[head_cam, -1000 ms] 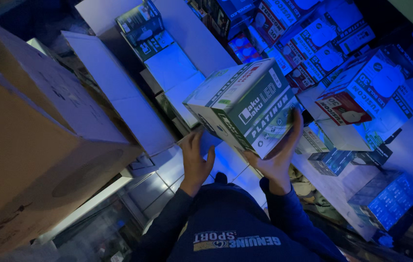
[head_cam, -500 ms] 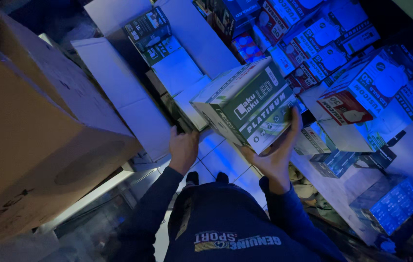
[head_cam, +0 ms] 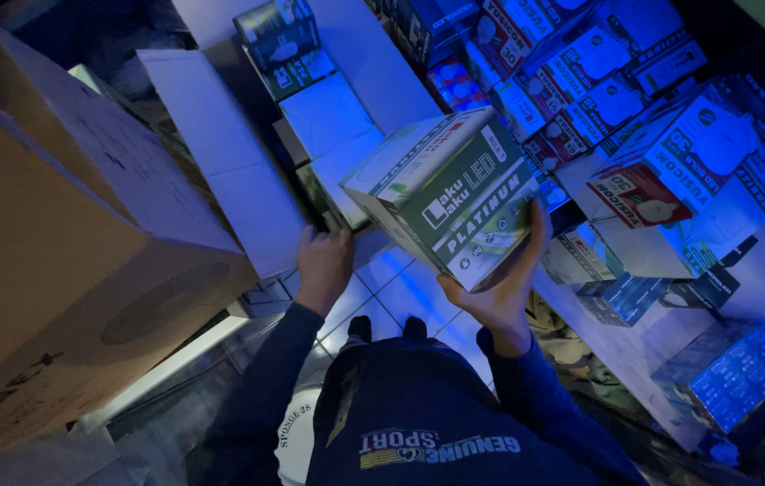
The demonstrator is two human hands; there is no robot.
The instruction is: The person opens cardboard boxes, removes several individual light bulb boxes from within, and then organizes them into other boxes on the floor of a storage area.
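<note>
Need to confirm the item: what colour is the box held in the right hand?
Dark green and white box, clearest in the head view.

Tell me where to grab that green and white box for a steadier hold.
The box is tilted and carried only by the right hand, cupped under its lower corner. The left hand is off it, lower left. Bring that hand up from the left, palm flat on the box's free white side face, opposite the right hand: the flat, parallel sides suit a two-palm clamp.

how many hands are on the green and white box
1. The right hand grips the green and white box from below at its near corner. The left hand is off it, by the white flap; its fingers are hidden.
</note>
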